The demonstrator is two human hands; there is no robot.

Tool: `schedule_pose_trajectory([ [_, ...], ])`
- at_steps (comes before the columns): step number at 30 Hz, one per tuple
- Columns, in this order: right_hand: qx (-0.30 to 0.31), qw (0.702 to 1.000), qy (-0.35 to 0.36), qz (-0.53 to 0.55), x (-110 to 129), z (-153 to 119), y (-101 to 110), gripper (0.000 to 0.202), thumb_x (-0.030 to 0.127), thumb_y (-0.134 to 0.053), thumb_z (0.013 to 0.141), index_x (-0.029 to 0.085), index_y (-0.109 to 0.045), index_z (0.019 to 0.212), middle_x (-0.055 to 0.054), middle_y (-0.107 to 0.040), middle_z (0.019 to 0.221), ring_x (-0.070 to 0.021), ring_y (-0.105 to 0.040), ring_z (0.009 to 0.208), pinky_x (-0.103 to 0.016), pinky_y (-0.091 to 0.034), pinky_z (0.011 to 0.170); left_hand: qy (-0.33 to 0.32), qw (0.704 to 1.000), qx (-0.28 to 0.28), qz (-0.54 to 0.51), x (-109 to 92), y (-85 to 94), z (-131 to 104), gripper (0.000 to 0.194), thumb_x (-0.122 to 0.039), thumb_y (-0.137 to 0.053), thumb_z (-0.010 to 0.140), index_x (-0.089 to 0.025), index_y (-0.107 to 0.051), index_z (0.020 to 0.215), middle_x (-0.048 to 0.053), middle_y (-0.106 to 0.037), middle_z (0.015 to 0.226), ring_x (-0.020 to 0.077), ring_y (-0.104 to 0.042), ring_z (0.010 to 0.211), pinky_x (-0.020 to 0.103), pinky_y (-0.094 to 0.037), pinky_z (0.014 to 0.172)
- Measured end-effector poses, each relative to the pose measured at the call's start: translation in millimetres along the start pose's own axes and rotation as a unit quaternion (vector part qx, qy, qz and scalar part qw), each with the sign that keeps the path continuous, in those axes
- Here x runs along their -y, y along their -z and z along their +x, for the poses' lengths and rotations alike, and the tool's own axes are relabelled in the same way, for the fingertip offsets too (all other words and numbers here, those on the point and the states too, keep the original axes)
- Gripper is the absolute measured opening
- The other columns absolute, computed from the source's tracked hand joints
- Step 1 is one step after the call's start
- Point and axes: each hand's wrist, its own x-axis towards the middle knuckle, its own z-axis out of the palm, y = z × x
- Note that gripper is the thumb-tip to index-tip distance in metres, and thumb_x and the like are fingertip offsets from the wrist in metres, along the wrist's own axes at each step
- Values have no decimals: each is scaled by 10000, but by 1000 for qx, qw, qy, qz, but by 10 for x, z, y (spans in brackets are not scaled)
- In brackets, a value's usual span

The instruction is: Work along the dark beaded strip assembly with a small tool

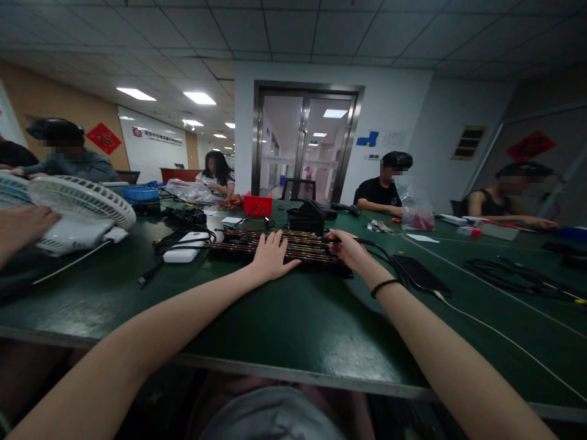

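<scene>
A dark rack (307, 249) with several thin, parallel, copper-coloured strips lies on the green table (284, 330). My left hand (271, 255) rests flat on the strips near the middle, its fingers spread. At the right end of the rack, my right hand (346, 247) has its fingers closed on a black tool with a cable (378, 247) running off to the right. The tool's tip points left over the strips; its exact shape is too dark to make out. A black band sits around my right wrist.
A white power bank (186, 247) with black cables lies left of the rack, near a white fan (82, 205) and another person's hand (27, 229). A phone (422, 274) lies at right. Behind stand a red box (257, 205) and a black device (306, 217); several people sit around.
</scene>
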Motion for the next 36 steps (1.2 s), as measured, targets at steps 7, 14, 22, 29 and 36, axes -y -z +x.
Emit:
schedule_pose_trajectory([
  [7,15,1000,7,-11,-15,44,34,236,137,-694,846,187,-578,646,1,-686,675,-64,-552,453,-182,-490,461,-5,1000,6,15,-3,35,-5,781,-695,-389,974,-77,-537,1427,233,-417,1571,378,-381,1446,544,-273,1196],
  [14,24,999,29,-23,-61,100,62,231,155,-717,823,194,-595,631,-9,-686,673,-80,-560,469,-201,-509,485,-76,996,-37,-5,19,3,-2,558,-560,-444,1017,-88,-631,1250,225,-585,1390,346,-527,1296,477,-372,1109],
  [22,52,996,62,-44,-118,135,97,243,194,-730,817,193,-610,607,-8,-698,711,-90,-587,526,-199,-510,520,-128,991,-30,-2,6,40,14,421,-476,-479,1035,-99,-642,1126,161,-650,1065,298,-620,1035,388,-446,926],
  [29,48,996,58,-48,-110,137,94,248,187,-738,806,189,-593,605,6,-677,698,-84,-578,516,-202,-501,519,-135,991,-27,0,10,22,16,428,-474,-498,1032,-81,-635,1134,169,-644,1102,299,-619,1042,388,-457,914],
  [36,40,995,56,-77,-74,147,77,205,186,-721,808,188,-638,620,-3,-662,639,-91,-578,509,-184,-484,475,-136,990,-19,-9,14,38,10,397,-474,-511,1029,-110,-629,1136,153,-653,1095,288,-635,1029,378,-470,895],
])
